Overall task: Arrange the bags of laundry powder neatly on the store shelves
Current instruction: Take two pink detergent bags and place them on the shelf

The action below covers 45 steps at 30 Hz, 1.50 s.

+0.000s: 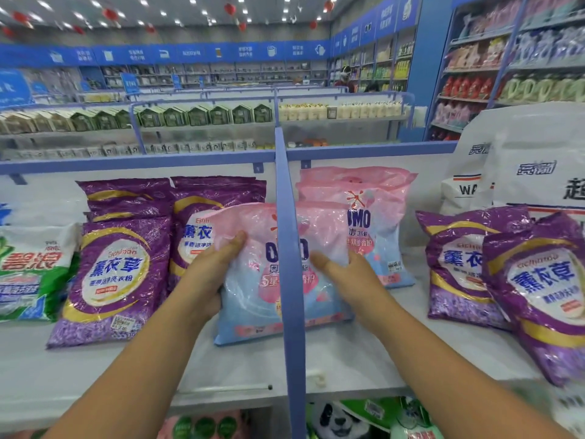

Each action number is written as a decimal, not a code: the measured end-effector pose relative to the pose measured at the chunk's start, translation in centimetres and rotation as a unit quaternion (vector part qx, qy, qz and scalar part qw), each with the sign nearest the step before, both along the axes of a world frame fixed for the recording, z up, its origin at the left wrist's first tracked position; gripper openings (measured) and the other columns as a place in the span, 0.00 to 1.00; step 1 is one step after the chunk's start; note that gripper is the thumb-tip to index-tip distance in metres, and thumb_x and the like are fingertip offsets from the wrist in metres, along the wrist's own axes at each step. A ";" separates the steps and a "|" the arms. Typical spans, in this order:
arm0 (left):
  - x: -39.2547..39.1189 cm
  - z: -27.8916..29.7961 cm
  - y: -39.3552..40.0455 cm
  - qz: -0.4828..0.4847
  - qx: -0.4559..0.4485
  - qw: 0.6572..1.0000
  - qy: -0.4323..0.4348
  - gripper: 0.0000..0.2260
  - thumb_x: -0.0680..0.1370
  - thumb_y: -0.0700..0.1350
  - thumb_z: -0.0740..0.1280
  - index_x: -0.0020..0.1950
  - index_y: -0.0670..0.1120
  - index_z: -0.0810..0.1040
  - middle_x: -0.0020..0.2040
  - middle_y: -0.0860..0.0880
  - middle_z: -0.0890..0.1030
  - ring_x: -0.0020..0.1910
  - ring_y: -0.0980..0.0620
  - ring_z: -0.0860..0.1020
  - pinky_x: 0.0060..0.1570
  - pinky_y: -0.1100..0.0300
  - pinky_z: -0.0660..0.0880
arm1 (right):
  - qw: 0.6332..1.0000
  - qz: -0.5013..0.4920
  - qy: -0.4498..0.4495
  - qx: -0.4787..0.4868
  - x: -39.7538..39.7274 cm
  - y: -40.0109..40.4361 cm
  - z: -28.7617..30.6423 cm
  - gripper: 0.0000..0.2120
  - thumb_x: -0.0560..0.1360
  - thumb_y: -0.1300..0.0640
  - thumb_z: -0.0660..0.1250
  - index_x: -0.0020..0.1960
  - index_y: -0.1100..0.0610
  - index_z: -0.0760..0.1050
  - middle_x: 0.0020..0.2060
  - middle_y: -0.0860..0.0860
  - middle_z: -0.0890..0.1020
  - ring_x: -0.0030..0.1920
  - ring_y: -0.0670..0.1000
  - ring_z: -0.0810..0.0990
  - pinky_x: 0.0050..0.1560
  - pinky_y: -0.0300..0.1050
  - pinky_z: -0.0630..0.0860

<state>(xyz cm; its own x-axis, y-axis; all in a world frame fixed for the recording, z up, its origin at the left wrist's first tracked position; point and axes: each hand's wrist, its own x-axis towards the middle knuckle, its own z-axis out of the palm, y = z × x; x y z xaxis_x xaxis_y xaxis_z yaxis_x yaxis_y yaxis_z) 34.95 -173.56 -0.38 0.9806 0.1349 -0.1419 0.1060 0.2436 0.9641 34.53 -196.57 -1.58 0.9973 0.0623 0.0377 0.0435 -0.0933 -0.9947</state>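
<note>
Head view: a pink-and-blue OMO bag is grasped between both hands, the left hand at nine o'clock, the right hand at three o'clock, behind the blue divider, above the shelf.

The held bag is pink and light blue. Side bags are purple with gold curves. The divider is blue.
</note>
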 end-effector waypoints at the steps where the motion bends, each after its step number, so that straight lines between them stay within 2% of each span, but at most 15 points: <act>1: 0.3 -0.1 -0.5 -0.010 0.017 1.000 -0.005 0.16 0.76 0.52 0.73 0.58 0.42 0.83 0.49 0.43 0.87 0.45 0.45 0.87 0.44 0.52 0.83 | 0.999 -0.036 -0.005 0.035 0.3 -0.3 -0.1 0.14 0.75 0.46 0.74 0.57 0.49 0.77 0.47 0.40 0.83 0.49 0.44 0.82 0.46 0.38 0.76; 4: 0.4 -0.6 -1.8 -0.057 0.124 0.990 -0.032 0.06 0.81 0.49 0.69 0.53 0.48 0.81 0.41 0.51 0.86 0.32 0.58 0.83 0.30 0.62 0.77 | 0.988 -0.099 -0.021 0.117 0.5 -1.8 0.3 0.10 0.76 0.56 0.74 0.56 0.54 0.81 0.47 0.48 0.88 0.47 0.52 0.87 0.50 0.49 0.83; 6: 0.1 -1.2 -2.6 -0.104 0.196 0.974 -0.038 0.03 0.80 0.47 0.70 0.52 0.51 0.78 0.39 0.58 0.85 0.33 0.62 0.83 0.31 0.62 0.79 | 0.983 -0.133 -0.034 0.119 0.5 -3.4 0.8 0.06 0.76 0.58 0.74 0.53 0.54 0.81 0.46 0.53 0.88 0.45 0.56 0.88 0.48 0.53 0.85; 10: 0.0 -1.3 -5.1 -0.166 0.271 0.946 -0.054 0.19 0.71 0.55 0.79 0.59 0.54 0.78 0.55 0.52 0.85 0.56 0.50 0.84 0.58 0.44 0.81 | 0.974 -0.170 -0.039 0.142 1.1 -7.3 2.4 0.09 0.77 0.51 0.72 0.55 0.54 0.81 0.46 0.54 0.88 0.44 0.56 0.88 0.47 0.55 0.84; 13: 1.5 -2.0 -6.5 -0.165 0.305 0.934 -0.080 0.37 0.54 0.73 0.78 0.54 0.55 0.76 0.56 0.55 0.82 0.56 0.51 0.83 0.61 0.43 0.79 | 0.972 -0.209 -0.049 0.096 2.3 -9.5 4.1 0.19 0.76 0.42 0.71 0.60 0.53 0.80 0.53 0.50 0.86 0.54 0.56 0.85 0.59 0.56 0.79; 18: 1.9 -4.3 -7.1 -0.155 0.339 0.924 -0.090 0.40 0.57 0.74 0.77 0.64 0.58 0.76 0.59 0.54 0.85 0.54 0.53 0.84 0.54 0.49 0.83 | 0.975 -0.216 -0.046 0.037 4.6 -9.7 5.3 0.31 0.78 0.46 0.70 0.75 0.58 0.67 0.69 0.54 0.75 0.72 0.59 0.70 0.67 0.52 0.67; 22: 1.6 -4.8 -7.5 -0.129 0.354 0.921 -0.100 0.37 0.57 0.72 0.76 0.59 0.54 0.76 0.53 0.45 0.85 0.47 0.46 0.85 0.41 0.53 0.84 | 0.962 -0.266 -0.058 -0.008 5.0 -8.7 4.9 0.11 0.80 0.47 0.68 0.54 0.55 0.75 0.48 0.47 0.78 0.61 0.57 0.77 0.53 0.43 0.68; 24: 1.2 -4.6 -7.8 -0.107 0.359 0.919 -0.122 0.34 0.58 0.71 0.76 0.60 0.64 0.71 0.56 0.51 0.83 0.50 0.50 0.84 0.44 0.60 0.83 | 0.958 -0.278 -0.070 -0.023 4.3 -8.9 4.5 0.21 0.79 0.46 0.68 0.67 0.56 0.70 0.53 0.47 0.75 0.60 0.53 0.77 0.53 0.44 0.70; 28: 0.7 -4.3 -7.7 -0.098 0.367 0.910 -0.163 0.37 0.56 0.74 0.76 0.53 0.87 0.55 0.60 0.65 0.77 0.59 0.57 0.80 0.59 0.54 0.79 | 0.945 -0.244 -0.147 -0.162 0.3 -9.6 0.9 0.41 0.76 0.41 0.70 0.80 0.45 0.49 0.73 0.50 0.66 0.72 0.51 0.68 0.68 0.49 0.70; 30: 0.1 -3.9 -8.0 -0.147 0.382 0.897 -0.166 0.36 0.61 0.64 0.80 0.54 0.85 0.58 0.54 0.80 0.74 0.56 0.75 0.75 0.54 0.76 0.72 | 0.928 -0.184 -0.129 -0.297 -1.0 -9.2 -1.6 0.44 0.72 0.33 0.66 0.80 0.41 0.48 0.79 0.46 0.53 0.79 0.51 0.56 0.76 0.52 0.61; 32: 0.1 -4.0 -8.0 -0.150 0.417 0.881 -0.168 0.34 0.65 0.64 0.78 0.58 0.78 0.58 0.50 0.82 0.72 0.51 0.80 0.71 0.47 0.82 0.66 | 0.914 -0.150 -0.112 -0.360 -0.7 -8.7 -3.1 0.44 0.69 0.28 0.61 0.80 0.40 0.52 0.81 0.48 0.48 0.81 0.54 0.53 0.77 0.54 0.60; 36: 1.3 -5.2 -7.7 -0.102 0.482 0.852 -0.178 0.50 0.59 0.81 0.62 0.78 0.67 0.52 0.58 0.64 0.68 0.55 0.61 0.69 0.54 0.66 0.64 | 0.909 -0.161 -0.104 -0.370 1.1 -8.6 -3.1 0.39 0.73 0.28 0.62 0.79 0.38 0.53 0.80 0.51 0.51 0.79 0.58 0.57 0.75 0.58 0.64; 40: 1.5 -5.7 -7.5 -0.125 0.478 0.856 -0.154 0.56 0.56 0.86 0.57 0.79 0.61 0.54 0.55 0.67 0.67 0.56 0.60 0.68 0.51 0.67 0.65 | 0.913 -0.142 -0.076 -0.375 0.9 -8.7 -3.0 0.38 0.74 0.28 0.59 0.79 0.36 0.50 0.80 0.52 0.51 0.79 0.59 0.57 0.75 0.60 0.62; 43: 0.7 -4.7 -7.2 -0.139 0.525 0.826 -0.153 0.50 0.63 0.80 0.63 0.79 0.56 0.58 0.59 0.61 0.71 0.57 0.55 0.72 0.53 0.60 0.67 | 0.919 -0.123 -0.056 -0.370 -0.4 -8.7 -3.0 0.36 0.77 0.29 0.54 0.80 0.36 0.47 0.82 0.48 0.44 0.81 0.56 0.49 0.76 0.61 0.58; 45: 0.2 -4.1 -7.0 -0.156 0.566 0.795 -0.151 0.35 0.75 0.64 0.70 0.76 0.49 0.65 0.66 0.50 0.75 0.64 0.46 0.74 0.58 0.53 0.71 | 0.912 -0.119 -0.059 -0.388 -1.6 -8.7 -3.3 0.35 0.79 0.32 0.52 0.81 0.38 0.44 0.81 0.45 0.39 0.82 0.53 0.43 0.78 0.61 0.56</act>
